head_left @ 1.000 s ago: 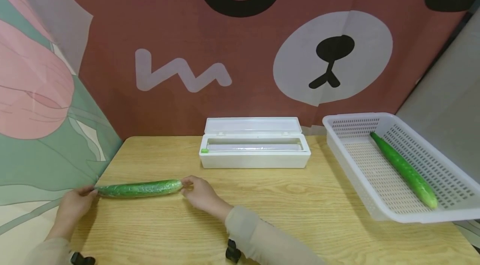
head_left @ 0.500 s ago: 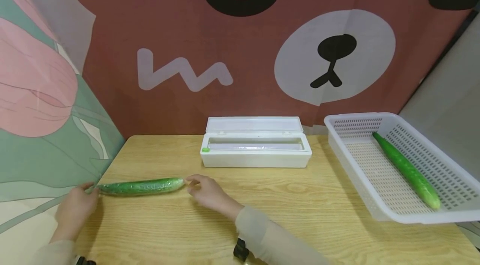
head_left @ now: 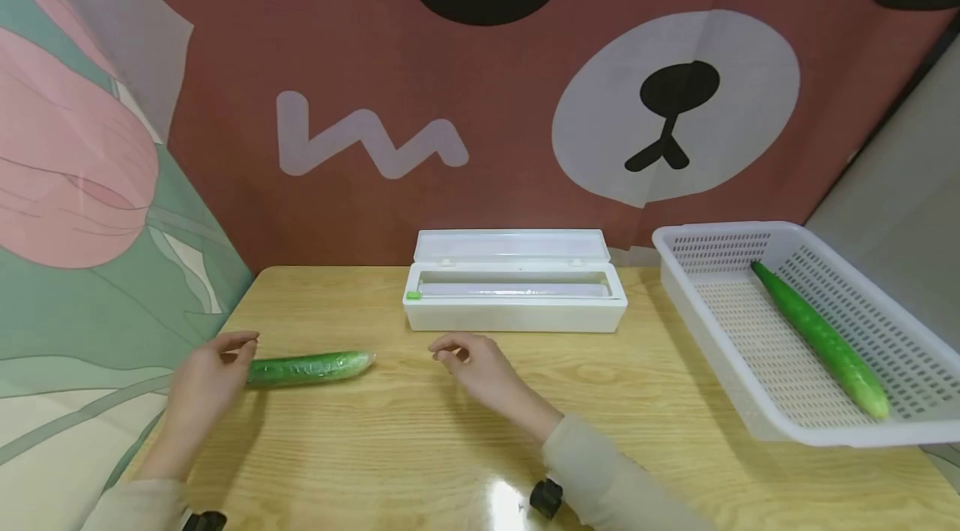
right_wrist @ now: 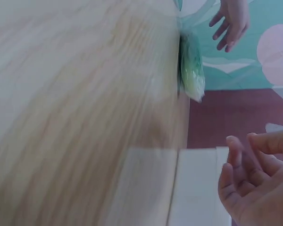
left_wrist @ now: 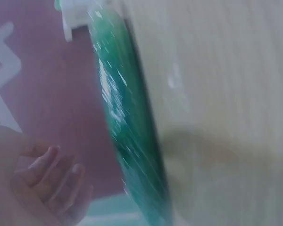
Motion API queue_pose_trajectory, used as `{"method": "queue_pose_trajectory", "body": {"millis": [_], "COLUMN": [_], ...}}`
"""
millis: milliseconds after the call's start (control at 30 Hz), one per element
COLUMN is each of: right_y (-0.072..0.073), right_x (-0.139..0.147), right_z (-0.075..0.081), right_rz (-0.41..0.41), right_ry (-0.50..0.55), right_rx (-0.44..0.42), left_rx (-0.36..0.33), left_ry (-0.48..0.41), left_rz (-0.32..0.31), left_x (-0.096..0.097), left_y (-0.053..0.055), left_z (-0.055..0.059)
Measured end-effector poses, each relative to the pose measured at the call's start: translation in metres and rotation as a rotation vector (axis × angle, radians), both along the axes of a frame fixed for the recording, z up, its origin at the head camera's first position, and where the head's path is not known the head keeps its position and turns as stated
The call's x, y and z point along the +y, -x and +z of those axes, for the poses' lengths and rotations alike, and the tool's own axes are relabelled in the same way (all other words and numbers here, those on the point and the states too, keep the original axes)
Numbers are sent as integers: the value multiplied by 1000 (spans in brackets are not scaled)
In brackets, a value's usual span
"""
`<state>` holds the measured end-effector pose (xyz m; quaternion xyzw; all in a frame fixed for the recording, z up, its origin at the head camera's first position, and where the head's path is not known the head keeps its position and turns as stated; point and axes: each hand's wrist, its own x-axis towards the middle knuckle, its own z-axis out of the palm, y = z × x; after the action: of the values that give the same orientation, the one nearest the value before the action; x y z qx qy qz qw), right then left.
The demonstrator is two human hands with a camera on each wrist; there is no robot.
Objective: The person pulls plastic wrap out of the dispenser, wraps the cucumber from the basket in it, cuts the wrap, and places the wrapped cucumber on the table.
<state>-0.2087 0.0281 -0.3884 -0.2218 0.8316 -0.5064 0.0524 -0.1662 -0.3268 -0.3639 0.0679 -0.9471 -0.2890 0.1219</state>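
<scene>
A cucumber wrapped in clear cling film (head_left: 315,368) lies on the left part of the wooden table; its glossy film shows clearly in the left wrist view. My left hand (head_left: 213,373) hovers over its left end, hiding that end in the head view, with fingers loosely bent and nothing between them. To the right, my right hand (head_left: 483,368) is raised above the table, apart from the cucumber, its fingers loosely curled and holding nothing. Behind that hand stands a white cling film dispenser (head_left: 513,316), lid up, with a film roll (head_left: 517,290) inside.
On the right, a white perforated plastic basket (head_left: 720,368) holds one unwrapped cucumber (head_left: 821,339). A green slider (head_left: 413,295) sits at the dispenser's left end. Printed cloth hangs behind and left of the table (head_left: 420,464).
Both hands have let go of the wrapped cucumber's ends. My right hand has moved right, away from it; my left hand has lifted and shifted right over its left end.
</scene>
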Motion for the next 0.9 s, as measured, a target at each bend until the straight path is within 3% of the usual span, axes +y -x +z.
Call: {"method": "queue_pose_trajectory", "body": {"millis": [267, 700, 900], "right_y": [0, 7, 13], "right_x": [37, 86, 107], "right_z": [10, 12, 10], "right_rz": [-90, -139, -203], "right_ry": [5, 0, -18], "right_rx": [133, 290, 355], "left_rx": [39, 93, 126], "left_ry": [-49, -139, -120], "left_rz": [-159, -269, -335], "left_x": [48, 97, 113], "left_y": [26, 51, 62], "left_z": [12, 7, 6]}}
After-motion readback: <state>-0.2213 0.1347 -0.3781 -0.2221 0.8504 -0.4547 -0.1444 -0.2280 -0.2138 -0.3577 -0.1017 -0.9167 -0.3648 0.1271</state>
